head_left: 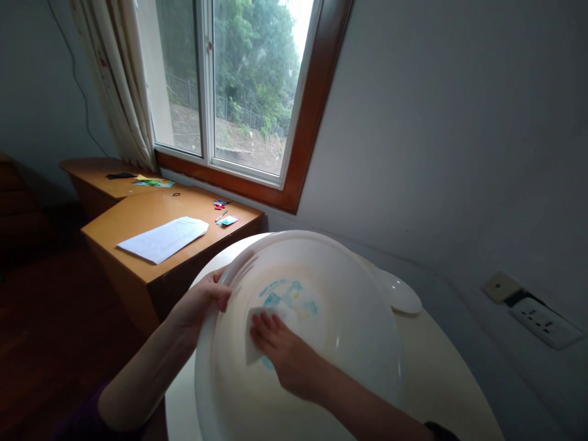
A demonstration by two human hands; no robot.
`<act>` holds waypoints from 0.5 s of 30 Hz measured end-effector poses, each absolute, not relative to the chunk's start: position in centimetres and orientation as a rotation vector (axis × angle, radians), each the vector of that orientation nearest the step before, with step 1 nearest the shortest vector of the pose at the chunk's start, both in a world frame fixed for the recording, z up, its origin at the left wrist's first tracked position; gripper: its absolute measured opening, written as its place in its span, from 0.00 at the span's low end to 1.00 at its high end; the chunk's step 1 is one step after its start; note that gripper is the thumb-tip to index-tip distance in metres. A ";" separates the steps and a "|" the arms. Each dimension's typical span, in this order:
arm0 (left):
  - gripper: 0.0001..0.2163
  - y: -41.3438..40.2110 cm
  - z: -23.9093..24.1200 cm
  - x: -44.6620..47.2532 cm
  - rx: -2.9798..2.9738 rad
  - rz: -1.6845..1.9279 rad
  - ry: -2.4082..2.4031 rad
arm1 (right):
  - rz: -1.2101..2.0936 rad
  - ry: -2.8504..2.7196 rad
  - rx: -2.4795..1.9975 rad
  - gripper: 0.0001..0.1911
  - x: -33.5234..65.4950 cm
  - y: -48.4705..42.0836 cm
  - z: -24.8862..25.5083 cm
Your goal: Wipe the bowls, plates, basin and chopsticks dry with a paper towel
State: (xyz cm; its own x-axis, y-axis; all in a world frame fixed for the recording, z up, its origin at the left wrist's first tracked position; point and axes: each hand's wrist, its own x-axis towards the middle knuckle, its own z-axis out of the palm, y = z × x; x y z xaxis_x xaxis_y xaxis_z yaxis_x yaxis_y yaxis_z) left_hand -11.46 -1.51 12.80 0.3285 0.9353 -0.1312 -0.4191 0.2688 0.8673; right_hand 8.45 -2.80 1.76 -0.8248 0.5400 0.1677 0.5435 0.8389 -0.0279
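A large whitish plastic basin [362, 331] is tilted toward me over a white round table [452, 367]. Blue and yellow print marks its bottom. My left hand [209, 303] grips the basin's left rim, thumb in front; its other fingers show dimly through the wall. Inside the basin, my right hand [280, 349] presses a folded white wipe [252, 352] against the left part of the bottom, its fingers together over the wipe. Whether the wipe is cloth or paper I cannot tell.
Behind the basin's right side lies a white rounded object [404, 297]. A wooden desk [138, 214] at left carries a white paper envelope [165, 237] and small colourful items. A window [252, 92] and wall sockets [544, 321] are beyond.
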 end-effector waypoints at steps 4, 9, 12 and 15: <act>0.35 -1.7 12.8 -12.1 0.850 1.038 0.775 | 0.199 -3.001 -0.667 0.28 9.1 -6.1 3.3; 0.36 -2.2 13.2 -11.6 0.890 0.962 0.752 | 0.011 -2.956 -0.775 0.27 8.3 -2.5 4.9; 0.36 -2.5 13.5 -12.0 0.927 0.896 0.780 | -0.260 -2.845 -0.912 0.28 8.3 0.8 6.3; 0.37 -2.5 13.5 -13.3 0.953 0.962 0.860 | -0.468 -2.656 -1.229 0.31 10.1 2.7 6.9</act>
